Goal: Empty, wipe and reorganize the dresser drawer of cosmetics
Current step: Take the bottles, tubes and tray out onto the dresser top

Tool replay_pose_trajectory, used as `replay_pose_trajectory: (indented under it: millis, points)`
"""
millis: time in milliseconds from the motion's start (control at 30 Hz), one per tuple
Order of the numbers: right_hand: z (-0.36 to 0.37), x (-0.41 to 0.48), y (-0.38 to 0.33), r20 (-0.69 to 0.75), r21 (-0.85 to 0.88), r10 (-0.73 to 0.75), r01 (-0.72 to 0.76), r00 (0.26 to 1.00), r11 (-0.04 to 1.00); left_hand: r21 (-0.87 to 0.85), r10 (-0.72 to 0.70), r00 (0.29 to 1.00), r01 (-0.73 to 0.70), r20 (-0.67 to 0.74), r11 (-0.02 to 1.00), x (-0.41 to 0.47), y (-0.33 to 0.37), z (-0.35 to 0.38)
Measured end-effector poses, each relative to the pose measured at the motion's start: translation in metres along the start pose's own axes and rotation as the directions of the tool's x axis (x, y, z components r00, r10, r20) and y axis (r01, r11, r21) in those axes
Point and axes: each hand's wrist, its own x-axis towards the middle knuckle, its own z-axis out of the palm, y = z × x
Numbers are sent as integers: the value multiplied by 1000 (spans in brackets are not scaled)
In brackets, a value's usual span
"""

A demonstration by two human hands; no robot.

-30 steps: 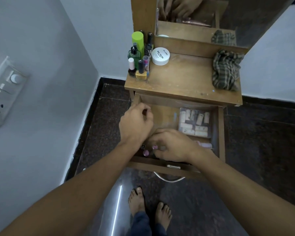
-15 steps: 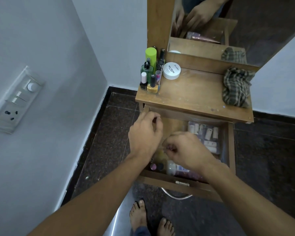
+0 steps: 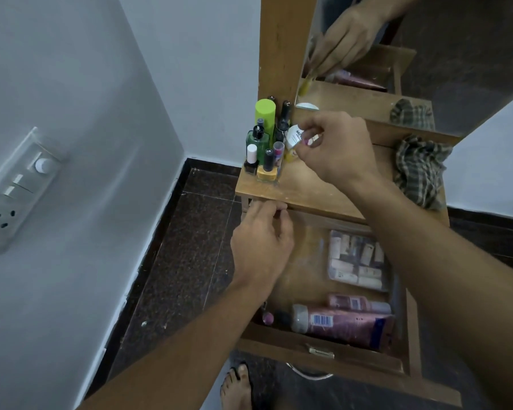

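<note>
The wooden drawer (image 3: 323,355) stands pulled out below the dresser top (image 3: 308,187). Inside lie a clear box of small tubes (image 3: 357,263), a large pink tube (image 3: 338,321), a smaller pink bottle (image 3: 359,303) and a small pink-capped item (image 3: 267,318). My right hand (image 3: 335,149) is over the dresser top, pinching a small yellow bottle (image 3: 290,156) beside the cluster of bottles (image 3: 264,146) and in front of the white jar (image 3: 293,136). Over the drawer's back left corner, my left hand (image 3: 259,247) hovers with loosely bent fingers and nothing in it.
A checked cloth (image 3: 421,170) lies bunched on the right of the dresser top. The mirror (image 3: 397,54) rises behind it. A wall with a switch panel (image 3: 15,184) stands close on the left. My bare foot (image 3: 237,386) is on the dark floor under the drawer front.
My right hand has risen out of the drawer with the small yellow bottle and moved to the bottle cluster on top. My left hand stayed over the drawer's left side.
</note>
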Motion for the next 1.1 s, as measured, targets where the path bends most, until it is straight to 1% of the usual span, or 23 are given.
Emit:
replay_pose_trajectory:
  millis: [100, 200, 333, 700, 767, 867, 933, 967, 1100]
  points:
    - [12, 13, 3, 27, -37, -4, 5, 1000, 999, -8, 7, 1000, -7, -12, 1000, 7, -4, 3]
    - [17, 19, 6, 25, -65, -31, 33, 999, 997, -8, 9, 1000, -10, -29, 1000, 11, -6, 5]
    - [17, 23, 7, 35, -71, -50, 53, 998, 996, 6, 29, 1000, -29, -11, 1000, 13, -12, 6]
    - [15, 19, 10, 80, -15, -39, 40, 996, 999, 17, 46, 999, -46, -3, 999, 13, -15, 8]
    - [10, 15, 12, 51, 2, -18, 18, 999, 1000, 20, 40, 999, -40, -2, 999, 13, -16, 7]
    - [-4, -4, 14, -86, 46, 34, -30, 996, 998, 41, 35, 999, -35, -5, 999, 13, -15, 1]
    - [-11, -35, 15, -128, 71, 39, -30, 991, 997, 46, 11, 1000, -11, 6, 999, 12, -17, -2]
    - [-13, -56, 15, -110, 102, 40, -29, 993, 994, 43, -4, 1000, 3, 14, 999, 11, -18, -4]
    - [-12, -141, 17, 78, 161, 9, -22, 997, 987, 65, -14, 1000, 13, 18, 998, 6, -19, -9]
